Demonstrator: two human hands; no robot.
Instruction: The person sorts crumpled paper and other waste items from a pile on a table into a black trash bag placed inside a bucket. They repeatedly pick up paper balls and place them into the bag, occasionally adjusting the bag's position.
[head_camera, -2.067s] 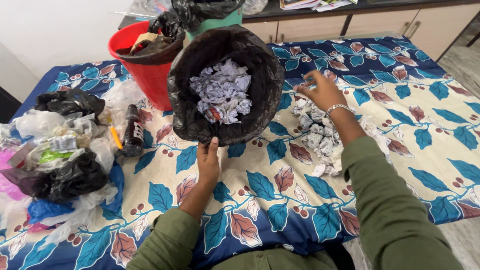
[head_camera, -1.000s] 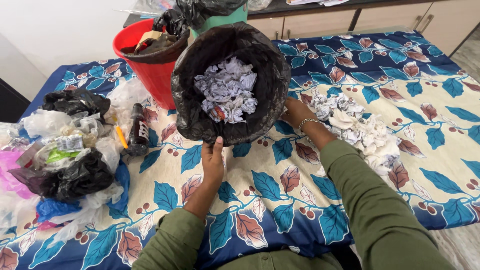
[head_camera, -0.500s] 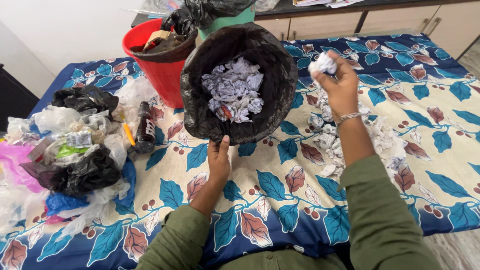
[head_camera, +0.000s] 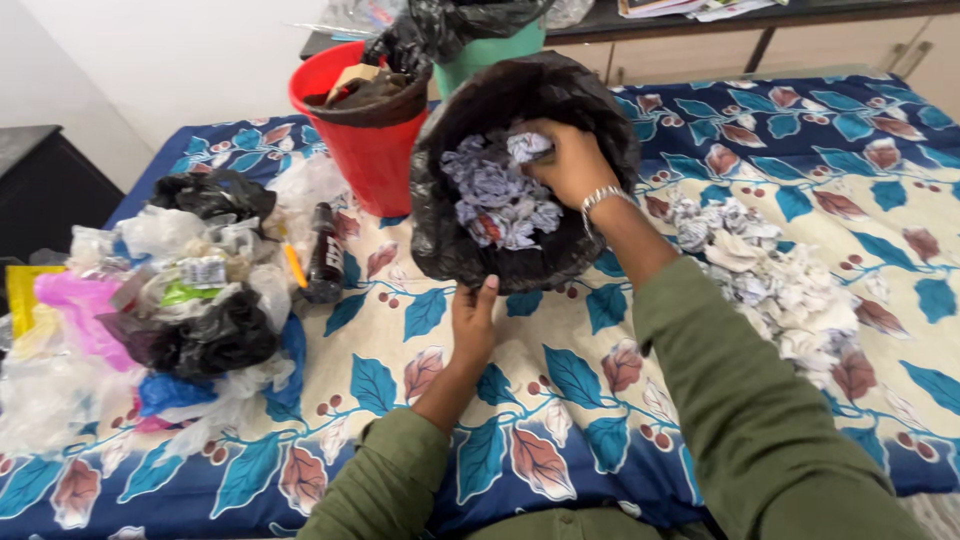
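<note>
Two hands are working at a bin lined with a black bag (head_camera: 440, 235), which is tilting toward the person on the leaf-print cloth (head_camera: 560, 370): the left hand (head_camera: 473, 325) is gripping its near rim, thumb up against the liner. The right hand (head_camera: 568, 160) is reaching inside the bin, fingers curled closed around a crumpled paper ball (head_camera: 527, 146) above the paper wads already lying there. More crumpled paper (head_camera: 770, 275) is lying heaped on the cloth just right of the bin, and a red bucket (head_camera: 365, 150) is standing just behind it to the left.
</note>
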